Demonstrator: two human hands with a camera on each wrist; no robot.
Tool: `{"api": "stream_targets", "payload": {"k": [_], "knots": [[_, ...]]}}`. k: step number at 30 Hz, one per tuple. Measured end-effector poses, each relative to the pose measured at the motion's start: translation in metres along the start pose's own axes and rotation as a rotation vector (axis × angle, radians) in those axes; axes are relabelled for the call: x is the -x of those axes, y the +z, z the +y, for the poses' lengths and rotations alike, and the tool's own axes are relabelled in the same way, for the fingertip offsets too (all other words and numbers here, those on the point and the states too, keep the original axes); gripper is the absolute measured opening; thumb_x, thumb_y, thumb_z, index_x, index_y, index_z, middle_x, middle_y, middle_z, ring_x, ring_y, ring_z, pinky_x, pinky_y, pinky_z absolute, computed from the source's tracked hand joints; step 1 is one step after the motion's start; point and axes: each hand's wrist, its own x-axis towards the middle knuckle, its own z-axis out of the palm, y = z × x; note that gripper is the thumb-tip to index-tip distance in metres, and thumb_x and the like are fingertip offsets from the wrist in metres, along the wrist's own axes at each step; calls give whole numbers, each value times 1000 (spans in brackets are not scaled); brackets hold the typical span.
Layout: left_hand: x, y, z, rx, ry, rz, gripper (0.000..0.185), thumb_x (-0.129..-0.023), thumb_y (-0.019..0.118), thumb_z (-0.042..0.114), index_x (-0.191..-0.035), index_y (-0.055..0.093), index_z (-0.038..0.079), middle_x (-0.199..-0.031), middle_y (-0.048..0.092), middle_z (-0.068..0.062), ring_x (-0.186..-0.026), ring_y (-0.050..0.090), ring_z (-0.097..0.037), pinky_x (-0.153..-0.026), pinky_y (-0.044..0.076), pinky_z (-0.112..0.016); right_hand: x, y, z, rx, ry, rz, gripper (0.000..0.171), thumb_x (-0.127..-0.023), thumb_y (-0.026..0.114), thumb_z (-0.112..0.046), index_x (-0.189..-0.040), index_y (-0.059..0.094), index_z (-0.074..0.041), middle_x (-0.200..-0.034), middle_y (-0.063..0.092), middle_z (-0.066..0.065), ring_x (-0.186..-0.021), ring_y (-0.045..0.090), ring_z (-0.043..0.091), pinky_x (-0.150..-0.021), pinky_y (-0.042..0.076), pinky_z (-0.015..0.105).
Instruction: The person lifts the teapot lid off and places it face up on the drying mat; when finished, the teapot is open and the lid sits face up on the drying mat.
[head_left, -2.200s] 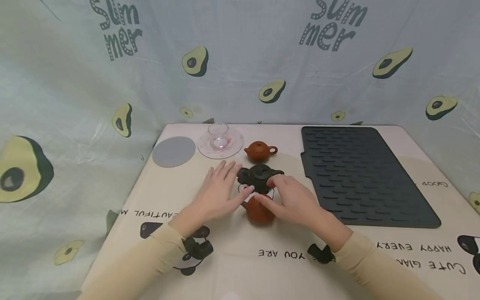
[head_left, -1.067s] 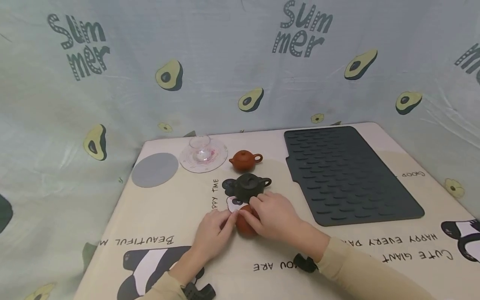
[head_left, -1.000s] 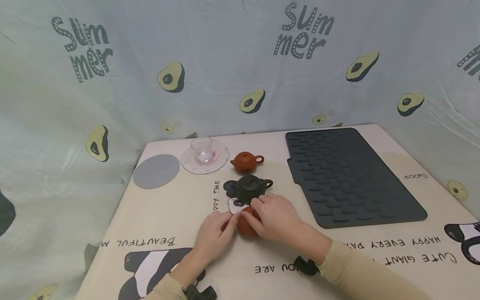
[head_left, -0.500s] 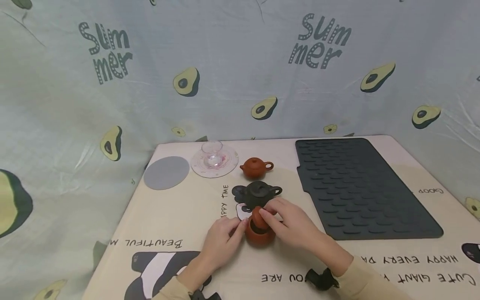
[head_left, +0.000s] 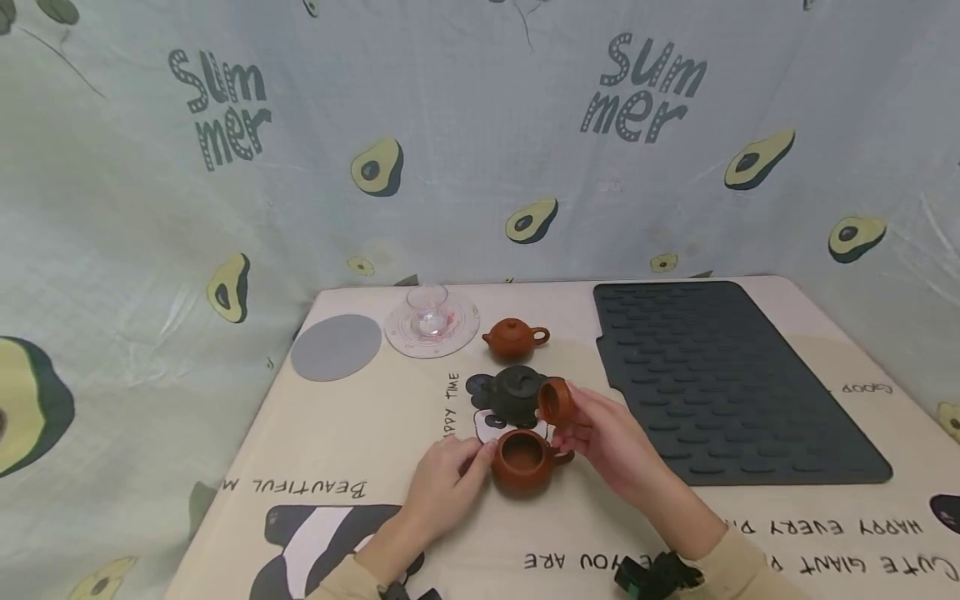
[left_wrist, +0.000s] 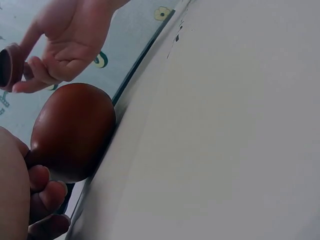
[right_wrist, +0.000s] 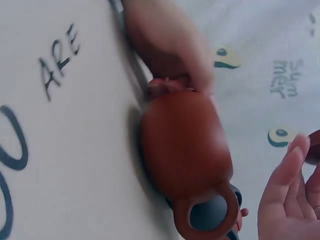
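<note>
A lidless reddish-brown clay teapot stands on the table before me, its round mouth facing up and its handle to the right. My left hand pinches it at the spout side; in the left wrist view the left fingers curl beside the teapot body. Above the handle my right hand holds the matching lid, tipped so its hollow underside shows. Right behind is a black teapot, partly overlapped by the lid. In the right wrist view the teapot handle is in front.
Farther back sits a smaller orange-brown teapot with its lid on. To its left are a clear glass cup on a patterned saucer and a grey round mat. A dark ridged mat covers the table's right side.
The right hand has lifted the lid off the front teapot, moved it up and right, and turned its underside into view. The left hand has come from flat fingers to a pinch at the spout.
</note>
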Motion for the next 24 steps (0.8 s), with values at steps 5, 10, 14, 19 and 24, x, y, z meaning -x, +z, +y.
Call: {"api": "stream_targets", "payload": {"k": [5,10,14,19,24], "knots": [[1,1,0,-2,-21,4,35,-95,50,36,-61,46,33,-54,34,20,-56,37,-2,-53,29,-22,1,-9,1,-232,71,-117,41,-95,50,-35,-124,50,-6,-104,64,13,-71,57,17,-71,47,29],[4,2,2,2,-44,3,34,-95,51,37,-61,46,34,-55,34,19,-56,36,-2,-52,28,-21,3,-14,6,-326,47,-200,35,-98,46,-26,-129,44,-9,-113,62,14,-79,60,19,-75,47,29],[6,1,3,-5,-51,3,34,-95,51,38,-61,46,35,-55,34,19,-57,37,-2,-53,29,-21,3,-17,13,-409,22,-218,32,-99,44,-22,-130,44,-12,-116,60,12,-88,61,22,-79,47,31],[5,-1,3,-17,-29,24,33,-94,52,35,-62,46,34,-56,33,20,-57,37,-2,-53,29,-21,4,-22,15,-453,38,-186,31,-99,44,-21,-130,46,-16,-115,60,10,-96,61,26,-83,45,33],[4,1,3,-7,-20,22,33,-94,52,35,-62,46,32,-55,33,20,-57,37,-2,-53,29,-21,6,-27,15,-482,101,-134,28,-98,44,-32,-123,48,-19,-115,60,10,-102,58,31,-87,42,36]]}}
